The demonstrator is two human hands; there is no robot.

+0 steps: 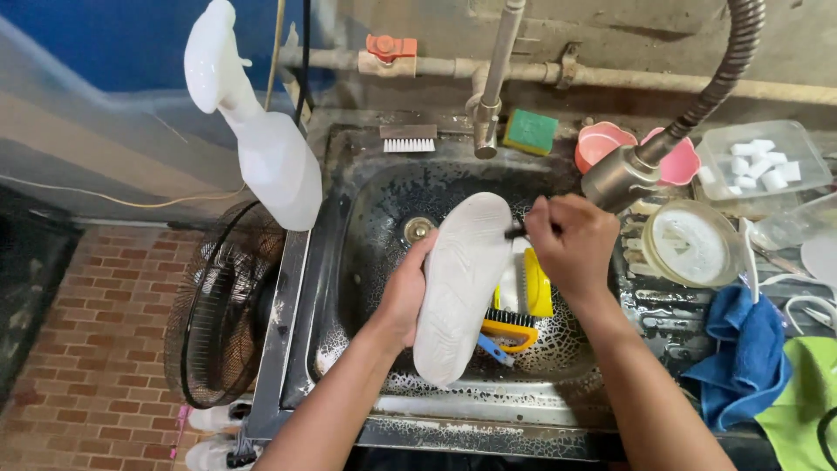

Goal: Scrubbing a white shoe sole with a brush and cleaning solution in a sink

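My left hand (406, 292) grips a white shoe (459, 283) by its left edge, sole turned up, over the dark metal sink (366, 218). Pressed against the shoe's upper right edge, my right hand (568, 247) is closed around a small dark brush (516, 231), of which only the tip shows. Under the shoe lie a yellow brush (534, 283) and a yellow-backed black-bristled scrub brush with a blue handle (510, 330).
A white spray bottle (261, 139) hangs at the sink's left. A flexible hose sprayer (623, 174), a tap (488, 113), a white brush (408, 138) and a green sponge (529, 131) sit at the back. Pink cups (602, 144), plastic containers (758, 161), blue cloth (741, 358) lie right. A fan (222, 305) stands left.
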